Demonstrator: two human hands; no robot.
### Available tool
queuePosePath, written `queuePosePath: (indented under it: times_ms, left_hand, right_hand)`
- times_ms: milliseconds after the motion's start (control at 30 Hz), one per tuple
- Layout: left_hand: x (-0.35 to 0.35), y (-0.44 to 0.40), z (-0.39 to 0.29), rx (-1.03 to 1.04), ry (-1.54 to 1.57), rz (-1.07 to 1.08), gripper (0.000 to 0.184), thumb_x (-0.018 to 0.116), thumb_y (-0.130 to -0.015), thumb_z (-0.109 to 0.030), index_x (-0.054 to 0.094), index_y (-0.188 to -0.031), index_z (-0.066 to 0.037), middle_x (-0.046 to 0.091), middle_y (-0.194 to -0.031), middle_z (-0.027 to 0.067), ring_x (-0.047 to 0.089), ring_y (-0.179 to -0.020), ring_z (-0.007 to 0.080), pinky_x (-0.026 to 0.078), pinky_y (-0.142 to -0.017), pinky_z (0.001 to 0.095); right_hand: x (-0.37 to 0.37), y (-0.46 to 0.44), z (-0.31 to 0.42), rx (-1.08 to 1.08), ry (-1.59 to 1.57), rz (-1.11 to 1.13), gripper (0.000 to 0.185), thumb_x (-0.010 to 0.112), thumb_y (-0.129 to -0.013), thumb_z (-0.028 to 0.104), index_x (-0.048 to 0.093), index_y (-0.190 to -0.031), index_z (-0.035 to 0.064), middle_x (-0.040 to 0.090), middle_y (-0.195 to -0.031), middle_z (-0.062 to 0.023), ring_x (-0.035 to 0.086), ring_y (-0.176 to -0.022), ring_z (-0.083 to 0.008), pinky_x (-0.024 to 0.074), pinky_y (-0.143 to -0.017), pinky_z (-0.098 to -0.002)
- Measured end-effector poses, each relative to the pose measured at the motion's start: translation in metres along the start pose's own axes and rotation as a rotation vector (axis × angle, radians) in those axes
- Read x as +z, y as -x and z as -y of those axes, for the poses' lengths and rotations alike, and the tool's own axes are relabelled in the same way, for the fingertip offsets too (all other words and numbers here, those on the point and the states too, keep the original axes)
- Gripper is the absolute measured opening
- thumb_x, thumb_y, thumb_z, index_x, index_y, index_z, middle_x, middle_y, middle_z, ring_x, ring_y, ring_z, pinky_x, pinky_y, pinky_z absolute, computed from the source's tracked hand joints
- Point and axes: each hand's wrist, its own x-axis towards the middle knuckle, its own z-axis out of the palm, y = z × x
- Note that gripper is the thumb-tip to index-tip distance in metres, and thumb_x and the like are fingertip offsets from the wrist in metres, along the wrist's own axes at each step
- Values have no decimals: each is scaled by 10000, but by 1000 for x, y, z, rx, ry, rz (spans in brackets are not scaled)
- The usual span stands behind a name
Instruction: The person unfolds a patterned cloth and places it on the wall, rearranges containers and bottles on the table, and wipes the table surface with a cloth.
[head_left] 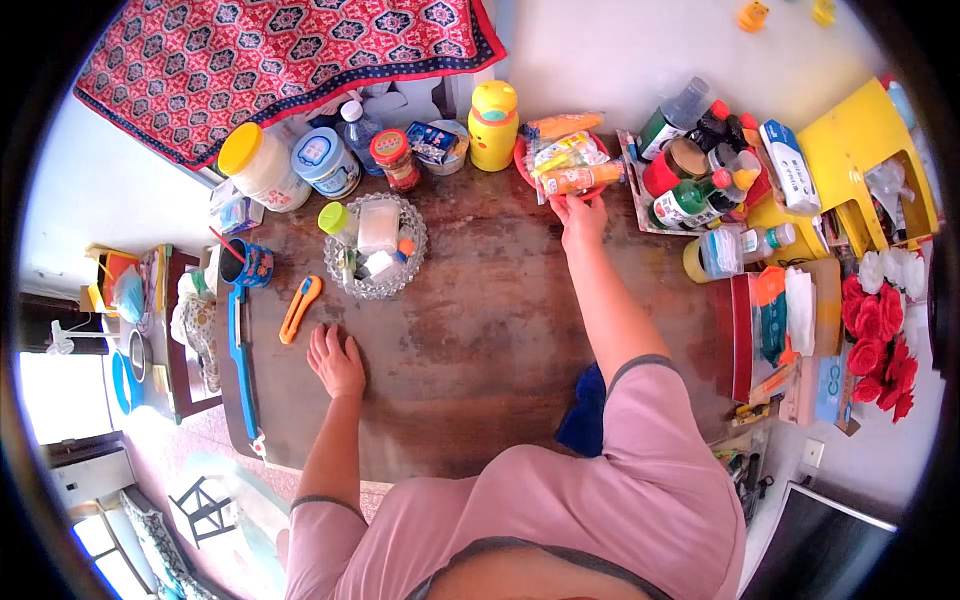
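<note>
My left hand (pixel 337 362) lies flat on the brown wooden table (pixel 470 330), fingers spread, holding nothing. Just above its fingertips is an orange utility knife (pixel 301 309). My right hand (pixel 580 220) reaches to the back of the table, its fingers closed at the front rim of a red basket (pixel 522 160). In that basket lie several wrapped packets, with an orange packet (pixel 580 179) right at my fingertips. The hand partly hides the basket's near edge. A cut-glass dish (pixel 375 285) holding a clear plastic box (pixel 378 226) and small items stands between my hands, farther back.
Along the back stand a yellow-lidded jar (pixel 262 170), a blue-lidded tin (pixel 326 163), a red-lidded jar (pixel 396 161) and a yellow bottle (pixel 493 127). Several bottles (pixel 690 190) crowd the right. A blue bar (pixel 238 350) lies at left; dark blue cloth (pixel 583 415) lies by my body.
</note>
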Motion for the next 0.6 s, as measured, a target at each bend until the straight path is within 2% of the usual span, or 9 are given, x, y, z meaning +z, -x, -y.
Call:
queuePosePath:
  times_ms: [100, 167, 300, 367, 400, 433, 500, 567, 600]
  left_hand:
    - [1, 1, 2, 20, 5, -18, 389, 527, -901, -282, 495, -1234, -84, 428, -1358, 136, 346, -1299, 311, 233, -1071, 469]
    - [2, 0, 3, 36, 31, -24, 403, 531, -893, -287, 485, -1243, -91, 424, -1356, 152, 343, -1297, 332, 232, -1071, 508]
    - [1, 2, 1, 45, 37, -27, 400, 529, -894, -289, 491, -1237, -88, 425, -1355, 148, 346, -1294, 331, 235, -1072, 497]
    - [2, 1, 2, 41, 16, -35, 395, 533, -892, -283, 498, -1231, -83, 430, -1353, 147, 352, -1290, 329, 238, -1071, 488]
    - [1, -1, 3, 44, 15, -34, 395, 533, -892, -283, 498, -1231, -83, 430, -1353, 147, 352, -1290, 329, 238, -1071, 488]
    - [1, -1, 3, 47, 24, -42, 391, 534, -892, -278, 500, -1228, -82, 436, -1349, 146, 356, -1287, 328, 239, -1069, 489]
    - [3, 1, 3, 51, 39, -38, 387, 535, -892, -273, 502, -1225, -80, 441, -1346, 145, 360, -1283, 327, 240, -1068, 489]
    - [6, 1, 6, 58, 36, -65, 383, 538, -890, -264, 504, -1223, -79, 451, -1340, 145, 369, -1277, 326, 243, -1065, 490]
    - [8, 1, 7, 63, 16, -71, 386, 541, -889, -270, 506, -1225, -84, 455, -1337, 142, 372, -1276, 322, 248, -1065, 484]
  right_hand:
    - [2, -9, 0, -14, -26, 12, 415, 542, -829, -87, 418, -1210, 24, 559, -1106, -151, 647, -827, -248, 578, -693, -371]
    - [5, -19, 2, -10, -40, 22, 449, 543, -828, -98, 404, -1239, 18, 533, -1135, -165, 637, -832, -243, 579, -671, -364]
    - [-3, -21, 3, -25, -16, 36, 387, 550, -845, -52, 421, -1202, 25, 574, -1085, -146, 655, -836, -256, 575, -739, -376]
    - [-11, -16, 7, 94, -26, 114, 474, 595, -854, -9, 389, -1280, 23, 555, -1102, -163, 642, -848, -240, 569, -656, -324]
    - [-7, 4, 15, 100, 77, -45, 464, 624, -869, 85, 416, -1277, 12, 567, -1087, -174, 642, -873, -247, 555, -684, -347]
    - [-20, 21, 15, 100, 77, -49, 464, 624, -869, 85, 416, -1277, 12, 567, -1087, -174, 642, -873, -247, 555, -684, -347]
    - [-61, 60, 19, -350, 857, 209, 479, 655, -853, 149, 457, -1262, -5, 571, -1108, -198, 620, -948, -299, 519, -767, -406]
    - [-99, 125, 44, -503, 1213, 412, 501, 670, -824, 199, 494, -1258, 20, 530, -1193, -232, 521, -1107, -392, 432, -895, -485]
    - [-121, 159, 47, -641, 1411, 380, 528, 679, -804, 239, 501, -1261, 44, 476, -1254, -241, 441, -1167, -435, 379, -933, -525]
